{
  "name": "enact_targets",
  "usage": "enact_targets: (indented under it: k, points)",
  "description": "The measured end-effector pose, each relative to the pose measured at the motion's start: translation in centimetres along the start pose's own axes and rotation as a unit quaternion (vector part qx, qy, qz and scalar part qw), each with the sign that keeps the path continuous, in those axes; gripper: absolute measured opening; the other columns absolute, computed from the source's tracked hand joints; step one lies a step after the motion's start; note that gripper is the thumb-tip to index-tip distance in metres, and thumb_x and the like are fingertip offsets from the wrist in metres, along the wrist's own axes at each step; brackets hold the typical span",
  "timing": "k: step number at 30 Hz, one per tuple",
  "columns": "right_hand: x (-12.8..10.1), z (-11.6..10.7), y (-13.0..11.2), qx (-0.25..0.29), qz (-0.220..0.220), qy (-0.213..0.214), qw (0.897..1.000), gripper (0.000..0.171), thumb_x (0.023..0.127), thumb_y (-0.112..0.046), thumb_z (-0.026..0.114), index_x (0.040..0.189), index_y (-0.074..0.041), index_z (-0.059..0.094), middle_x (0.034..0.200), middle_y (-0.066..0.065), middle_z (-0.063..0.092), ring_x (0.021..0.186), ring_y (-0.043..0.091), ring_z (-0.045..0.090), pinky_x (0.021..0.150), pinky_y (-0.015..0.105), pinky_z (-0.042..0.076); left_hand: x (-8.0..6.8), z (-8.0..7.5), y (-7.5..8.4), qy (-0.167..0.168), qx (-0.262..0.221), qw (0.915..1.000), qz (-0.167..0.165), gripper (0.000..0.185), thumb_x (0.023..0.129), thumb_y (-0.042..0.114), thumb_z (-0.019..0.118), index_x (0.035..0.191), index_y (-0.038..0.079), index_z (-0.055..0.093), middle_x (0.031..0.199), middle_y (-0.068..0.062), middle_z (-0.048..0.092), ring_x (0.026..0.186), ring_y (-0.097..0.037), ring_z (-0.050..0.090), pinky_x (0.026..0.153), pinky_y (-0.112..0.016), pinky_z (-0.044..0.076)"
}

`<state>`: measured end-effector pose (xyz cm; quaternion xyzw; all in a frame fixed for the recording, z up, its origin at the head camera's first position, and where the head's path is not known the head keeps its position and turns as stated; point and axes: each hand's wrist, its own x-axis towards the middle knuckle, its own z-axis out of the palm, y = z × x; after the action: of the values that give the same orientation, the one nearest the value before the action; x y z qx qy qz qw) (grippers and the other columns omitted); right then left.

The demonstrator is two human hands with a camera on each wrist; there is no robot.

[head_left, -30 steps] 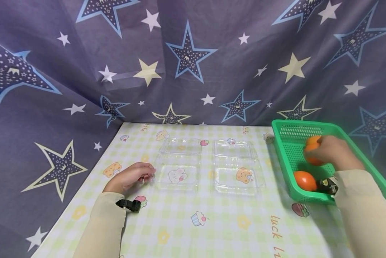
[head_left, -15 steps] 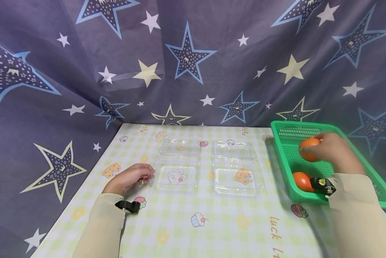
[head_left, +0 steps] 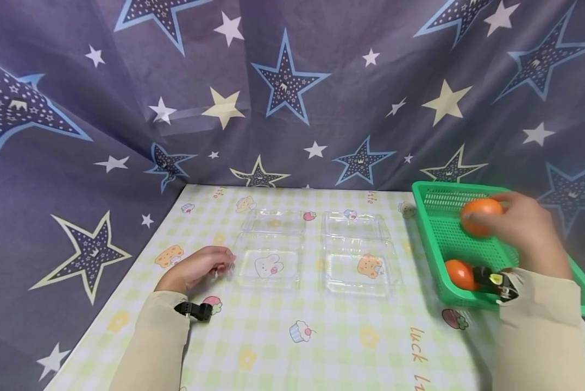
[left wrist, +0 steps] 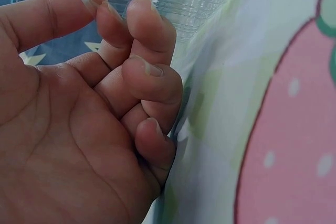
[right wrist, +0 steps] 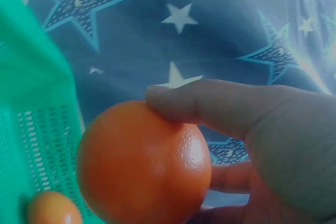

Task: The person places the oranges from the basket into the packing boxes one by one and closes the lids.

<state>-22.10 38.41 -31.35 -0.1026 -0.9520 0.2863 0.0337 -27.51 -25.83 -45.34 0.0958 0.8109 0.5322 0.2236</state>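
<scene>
At the left, the left hand [head_left: 197,269] rests on the tabletop [head_left: 282,347], its fingers [left wrist: 152,30] curled and the fingertips touching the rim of the left clear tray [head_left: 269,263], with the thumb pressed against that rim as if pinching it. Just to the right lies the right clear tray [head_left: 360,265], open like the first, each with its lid folded back toward the star-printed curtain [head_left: 292,92]. Both trays sit on the checked cloth with cartoon prints. Farther right stands the green basket [head_left: 434,228], near the tabletop's right edge. The right hand [head_left: 527,228] is clamped around an orange [head_left: 479,216], held in the air above the basket's far half, thumb over its top. A second orange [head_left: 459,273] lies in the basket's near corner, beside the right wrist.
</scene>
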Motion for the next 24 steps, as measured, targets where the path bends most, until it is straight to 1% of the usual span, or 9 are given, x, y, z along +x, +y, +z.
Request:
enact_targets:
  k: [3, 6, 9, 15, 17, 21, 24]
  points:
    - [-0.6, 0.1, -0.8, 0.011, 0.007, 0.019, 1.000, 0.106, 0.087, -0.068, 0.070, 0.157, 0.002, 0.033, 0.133, 0.029, 0.056, 0.110, 0.047, 0.051, 0.078, 0.056, 0.047, 0.0, 0.0, 0.1, 0.001, -0.005, 1.0000, -0.001, 0.021, 0.104, 0.021, 0.056, 0.092, 0.004, 0.057, 0.076, -0.005, 0.048, 0.070, -0.019, 0.044, 0.071, -0.034, 0.037]
    - [-1.1, 0.3, -1.7, 0.017, 0.016, 0.038, 0.999, 0.104, 0.087, -0.068, 0.069, 0.157, 0.001, 0.035, 0.132, 0.029, 0.057, 0.109, 0.046, 0.052, 0.078, 0.053, 0.045, -0.1, 0.0, 0.1, 0.001, -0.008, 1.0000, -0.002, 0.021, 0.104, 0.020, 0.056, 0.093, 0.003, 0.057, 0.075, -0.005, 0.048, 0.070, -0.019, 0.044, 0.072, -0.034, 0.037]
    - [-1.7, 0.5, -2.4, 0.022, 0.013, 0.052, 0.998, 0.100, 0.087, -0.067, 0.069, 0.155, -0.001, 0.038, 0.131, 0.028, 0.060, 0.108, 0.044, 0.054, 0.076, 0.049, 0.044, -0.1, 0.0, 0.0, 0.001, -0.007, 1.0000, -0.002, 0.021, 0.104, 0.020, 0.056, 0.093, 0.003, 0.057, 0.075, -0.005, 0.048, 0.071, -0.019, 0.044, 0.073, -0.034, 0.036]
    - [-2.6, 0.6, -3.8, 0.037, 0.005, 0.065, 0.997, 0.101, 0.086, -0.068, 0.070, 0.156, -0.002, 0.037, 0.134, 0.027, 0.058, 0.110, 0.044, 0.054, 0.075, 0.046, 0.044, -0.1, 0.1, -0.2, 0.002, -0.010, 0.9999, -0.005, 0.021, 0.103, 0.020, 0.057, 0.093, 0.003, 0.057, 0.076, -0.004, 0.049, 0.071, -0.020, 0.044, 0.074, -0.034, 0.037]
    - [-2.9, 0.7, -4.3, 0.045, 0.004, 0.070, 0.997, 0.102, 0.085, -0.069, 0.071, 0.157, -0.004, 0.036, 0.135, 0.026, 0.058, 0.111, 0.043, 0.055, 0.074, 0.044, 0.044, -0.1, 0.0, -0.2, 0.005, -0.009, 0.9999, -0.008, 0.020, 0.104, 0.020, 0.056, 0.094, 0.002, 0.058, 0.076, -0.004, 0.049, 0.072, -0.020, 0.044, 0.074, -0.034, 0.037]
    - [-3.5, 1.0, -5.4, 0.060, -0.010, 0.084, 0.995, 0.101, 0.085, -0.067, 0.073, 0.158, -0.008, 0.036, 0.135, 0.027, 0.059, 0.112, 0.042, 0.057, 0.071, 0.039, 0.045, -0.1, -0.1, -0.2, 0.007, -0.008, 0.9999, -0.010, 0.020, 0.104, 0.020, 0.056, 0.095, 0.002, 0.058, 0.076, -0.004, 0.049, 0.072, -0.020, 0.045, 0.074, -0.033, 0.037]
    - [-3.7, 1.4, -6.1, 0.071, -0.036, 0.082, 0.993, 0.097, 0.086, -0.061, 0.075, 0.159, -0.011, 0.037, 0.137, 0.026, 0.057, 0.110, 0.040, 0.057, 0.069, 0.036, 0.047, -0.1, -0.1, -0.2, 0.001, -0.006, 1.0000, -0.004, 0.021, 0.104, 0.021, 0.056, 0.096, 0.001, 0.058, 0.077, -0.004, 0.049, 0.072, -0.020, 0.045, 0.074, -0.034, 0.038]
